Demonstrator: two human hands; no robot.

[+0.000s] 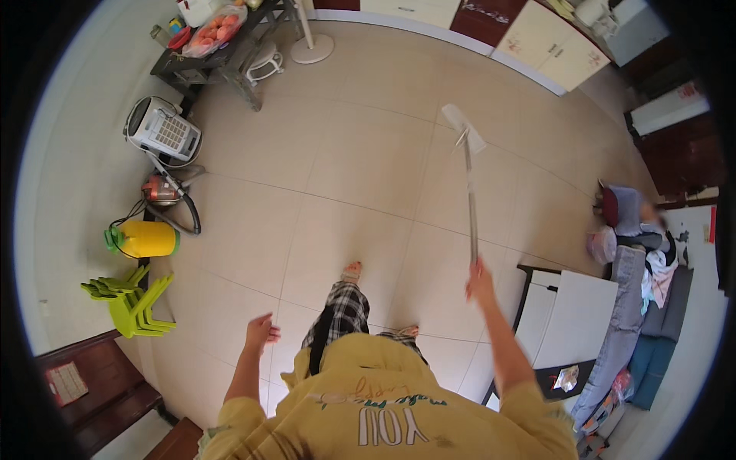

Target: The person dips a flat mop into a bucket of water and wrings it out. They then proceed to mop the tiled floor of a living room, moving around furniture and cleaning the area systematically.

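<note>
My right hand is wrapped round the upper end of a long grey mop handle. At its far end, the flat white mop head rests on the tiled floor. My left hand hangs in the air left of my body, its fingers loosely curled in with nothing visible in them. Below and between the hands, my sandalled feet stand on the tiles, one ahead of the other.
Along the left wall stand a dark table, a white appliance, a vacuum cleaner, a yellow sprayer tank and green stacked stools. Cabinets line the back. A white-topped table and cluttered sofa are at right.
</note>
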